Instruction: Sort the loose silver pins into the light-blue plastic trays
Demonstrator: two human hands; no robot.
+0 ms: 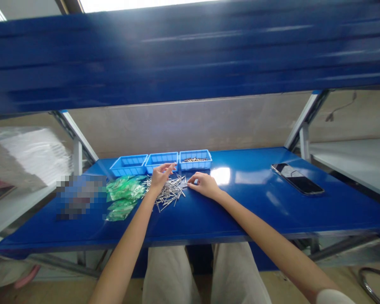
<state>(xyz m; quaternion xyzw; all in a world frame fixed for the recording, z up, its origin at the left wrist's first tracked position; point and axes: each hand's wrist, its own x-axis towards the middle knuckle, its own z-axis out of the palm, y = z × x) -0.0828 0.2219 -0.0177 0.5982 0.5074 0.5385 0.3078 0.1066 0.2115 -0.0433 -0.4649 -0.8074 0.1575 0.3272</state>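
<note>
A loose pile of thin silvery metal pins [171, 195] lies on the blue table. My left hand [161, 176] is over the pile's upper left part, thumb and fingers pinched near the middle bin; what they hold is too small to name. At the pile's right edge, my right hand [202, 184] rests low with its fingertips closed on a thin metal pin. Three light blue bins stand in a row behind: the left bin [128, 171], the middle bin [150, 169] and the right bin [195, 165], which holds similar pins.
Green plastic bags [125, 194] lie left of the pile, beside a blurred patch. A phone [297, 179] lies on the right of the table [240, 211]. A blue shelf [190, 59] spans overhead. Clear plastic wrapping [34, 152] sits at far left.
</note>
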